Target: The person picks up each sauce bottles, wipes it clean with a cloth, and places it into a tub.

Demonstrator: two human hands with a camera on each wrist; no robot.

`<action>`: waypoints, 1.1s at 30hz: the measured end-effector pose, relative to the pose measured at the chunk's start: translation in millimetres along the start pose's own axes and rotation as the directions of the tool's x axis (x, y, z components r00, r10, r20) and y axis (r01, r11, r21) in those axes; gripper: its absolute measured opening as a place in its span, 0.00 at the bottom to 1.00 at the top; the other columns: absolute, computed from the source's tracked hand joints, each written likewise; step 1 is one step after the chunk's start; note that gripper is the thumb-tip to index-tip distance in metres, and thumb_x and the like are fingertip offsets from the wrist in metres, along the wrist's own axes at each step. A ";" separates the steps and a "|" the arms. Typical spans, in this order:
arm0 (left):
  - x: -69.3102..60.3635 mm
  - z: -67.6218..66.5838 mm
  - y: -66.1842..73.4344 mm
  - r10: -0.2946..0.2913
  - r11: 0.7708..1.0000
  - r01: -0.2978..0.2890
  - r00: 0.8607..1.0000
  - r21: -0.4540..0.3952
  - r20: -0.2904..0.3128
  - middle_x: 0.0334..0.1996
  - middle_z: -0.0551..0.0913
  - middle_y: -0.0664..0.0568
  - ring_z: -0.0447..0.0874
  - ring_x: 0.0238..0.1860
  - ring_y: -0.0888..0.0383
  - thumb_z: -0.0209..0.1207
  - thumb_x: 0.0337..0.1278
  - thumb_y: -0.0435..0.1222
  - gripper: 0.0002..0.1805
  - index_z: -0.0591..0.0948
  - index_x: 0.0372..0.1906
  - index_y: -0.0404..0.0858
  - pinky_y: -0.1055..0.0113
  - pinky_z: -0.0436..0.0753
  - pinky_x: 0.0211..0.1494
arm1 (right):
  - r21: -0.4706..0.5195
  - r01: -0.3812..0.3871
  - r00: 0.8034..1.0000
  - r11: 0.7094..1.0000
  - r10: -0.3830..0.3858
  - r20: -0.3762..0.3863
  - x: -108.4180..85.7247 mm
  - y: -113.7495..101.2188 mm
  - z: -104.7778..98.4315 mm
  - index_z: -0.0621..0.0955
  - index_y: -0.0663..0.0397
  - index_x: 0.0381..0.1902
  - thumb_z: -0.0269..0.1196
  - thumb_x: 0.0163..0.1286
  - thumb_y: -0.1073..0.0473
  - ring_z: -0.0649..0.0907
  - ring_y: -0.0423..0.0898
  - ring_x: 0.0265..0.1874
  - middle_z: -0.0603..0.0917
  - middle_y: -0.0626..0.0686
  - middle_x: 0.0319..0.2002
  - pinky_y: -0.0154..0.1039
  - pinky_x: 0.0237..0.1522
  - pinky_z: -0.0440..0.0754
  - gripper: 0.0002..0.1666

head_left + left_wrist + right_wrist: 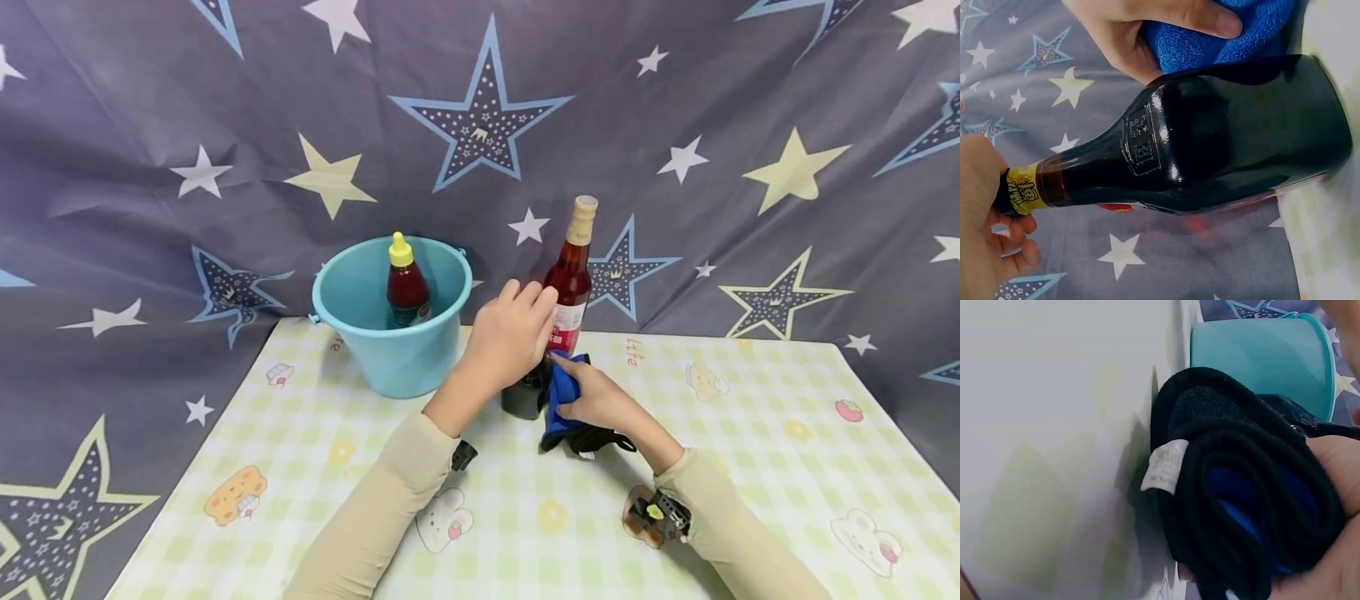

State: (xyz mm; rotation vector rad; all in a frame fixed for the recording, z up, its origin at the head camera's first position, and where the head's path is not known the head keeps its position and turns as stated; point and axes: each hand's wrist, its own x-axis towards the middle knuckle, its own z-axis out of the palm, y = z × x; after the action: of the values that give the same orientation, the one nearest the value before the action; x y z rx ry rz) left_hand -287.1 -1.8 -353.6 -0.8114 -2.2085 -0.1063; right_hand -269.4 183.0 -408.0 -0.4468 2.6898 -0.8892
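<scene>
Star-printed grey cloth (630, 133) hangs behind the checkered table (750, 475)

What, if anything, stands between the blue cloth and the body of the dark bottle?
Nothing visible does. The right hand grips the blue cloth right beside the body of the dark bottle; the left hand holds that bottle near its top, clear of the cloth.

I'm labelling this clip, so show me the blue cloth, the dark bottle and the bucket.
Blue cloth (1213, 51): left wrist view, on its blue terry face.
Dark bottle (1235, 137): left wrist view, on its broad body.
Bucket (405, 363): head view, on its outer wall.
</scene>
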 end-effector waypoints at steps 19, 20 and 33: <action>1.7 -1.7 -1.5 -0.009 1.000 0.009 1.000 -0.014 0.016 0.35 0.76 0.51 0.69 0.35 0.52 0.53 0.76 0.44 0.10 0.73 0.45 0.41 0.68 0.70 0.25 | 0.208 0.185 0.962 0.961 -0.134 -0.237 -28.6 -7.9 -52.2 0.67 0.45 0.77 0.65 0.57 0.76 0.76 0.62 0.52 0.70 0.70 0.70 0.47 0.46 0.77 0.50; 2.5 -2.4 -1.5 -0.003 1.000 0.003 1.000 -0.011 0.007 0.35 0.76 0.51 0.70 0.34 0.52 0.53 0.76 0.44 0.10 0.74 0.46 0.41 0.68 0.70 0.25 | 0.199 0.228 0.945 0.953 -0.168 -0.281 -30.2 -11.7 -59.8 0.69 0.45 0.76 0.65 0.57 0.76 0.76 0.63 0.53 0.71 0.70 0.70 0.50 0.48 0.78 0.49; 0.3 -4.9 -1.3 0.016 1.000 -0.015 0.998 -0.020 0.055 0.38 0.82 0.50 0.73 0.37 0.51 0.47 0.80 0.44 0.12 0.76 0.47 0.40 0.66 0.77 0.33 | 0.119 0.530 0.787 0.840 -0.435 -0.438 -13.6 -47.8 -83.7 0.72 0.44 0.74 0.65 0.62 0.76 0.71 0.60 0.71 0.70 0.57 0.75 0.60 0.61 0.73 0.44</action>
State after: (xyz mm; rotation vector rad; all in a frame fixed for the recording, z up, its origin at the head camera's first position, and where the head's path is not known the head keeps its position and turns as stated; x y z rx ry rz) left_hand -284.9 -4.2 -349.8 -0.8517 -2.2556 -0.0998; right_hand -276.4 195.7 -311.7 -1.0412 2.8012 -1.5810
